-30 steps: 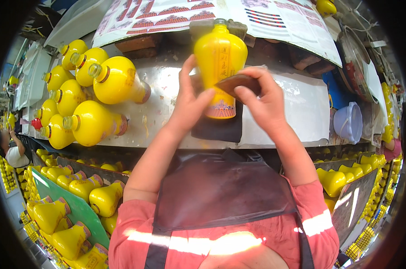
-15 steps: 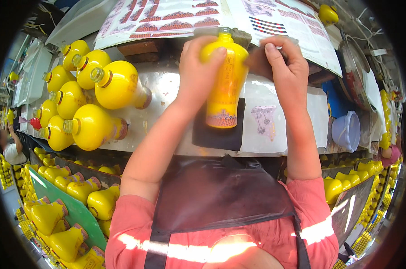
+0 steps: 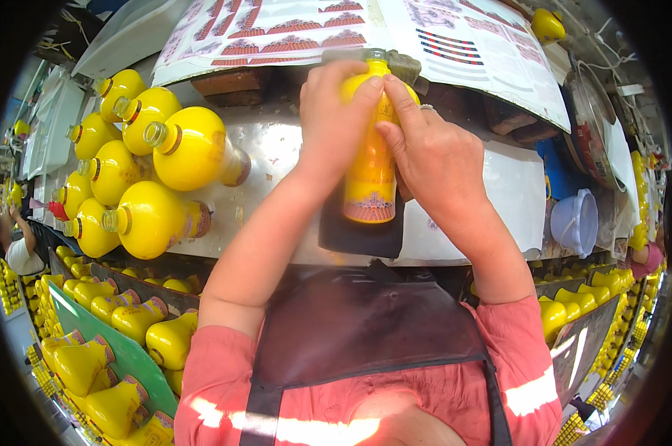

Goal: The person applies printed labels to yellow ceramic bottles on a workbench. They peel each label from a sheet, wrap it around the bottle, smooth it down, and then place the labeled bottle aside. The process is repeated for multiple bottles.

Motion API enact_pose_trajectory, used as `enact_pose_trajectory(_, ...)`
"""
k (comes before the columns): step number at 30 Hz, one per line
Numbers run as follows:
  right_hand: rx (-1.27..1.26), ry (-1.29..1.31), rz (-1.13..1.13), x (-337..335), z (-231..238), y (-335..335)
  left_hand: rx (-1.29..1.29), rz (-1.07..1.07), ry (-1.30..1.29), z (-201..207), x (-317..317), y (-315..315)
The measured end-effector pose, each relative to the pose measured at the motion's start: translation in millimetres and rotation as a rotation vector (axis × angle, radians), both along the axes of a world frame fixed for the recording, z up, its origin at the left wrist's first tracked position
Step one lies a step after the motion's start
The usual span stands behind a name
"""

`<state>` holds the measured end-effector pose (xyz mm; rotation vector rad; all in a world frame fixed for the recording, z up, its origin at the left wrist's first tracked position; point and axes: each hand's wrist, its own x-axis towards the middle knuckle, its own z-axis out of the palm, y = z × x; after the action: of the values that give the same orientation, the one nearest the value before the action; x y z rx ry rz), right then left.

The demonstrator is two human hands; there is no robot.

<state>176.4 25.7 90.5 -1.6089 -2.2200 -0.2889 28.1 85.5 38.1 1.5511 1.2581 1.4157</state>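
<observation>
Shiny metal worktop point(image 3: 276, 160) carries a cluster of yellow gourd-shaped bottles point(image 3: 154, 178) at the left, printed label sheets point(image 3: 365, 22) beyond. At centre a yellow bottle point(image 3: 371, 175) stands on a dark pad point(image 3: 358, 236). Left hand point(image 3: 334, 123) and right hand point(image 3: 434, 156) both wrap its upper body, fingers curled closed, hiding the neck; the cap is barely visible.

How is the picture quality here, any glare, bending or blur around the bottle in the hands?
Head view: strong fisheye bending, with a black rim at the corners; bright sun patches on the shirt; the bottle and both hands, left and right, look sharp; glare on the bench.
</observation>
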Motion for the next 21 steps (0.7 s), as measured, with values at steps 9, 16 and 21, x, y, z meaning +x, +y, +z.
enact_pose_trajectory(9, -0.029, -0.035, -0.044, 0, 3, 1, -0.015, 0.013, 0.092, 8, 0, 2)
enact_pose_trajectory(16, -0.006, -0.015, 0.091, 4, 5, 3, 0.043, -0.048, 0.03, 4, -4, -3)
enact_pose_trajectory(21, -0.002, 0.047, 0.038, 2, 3, 3, 0.175, 0.029, 0.171, -4, -1, -18)
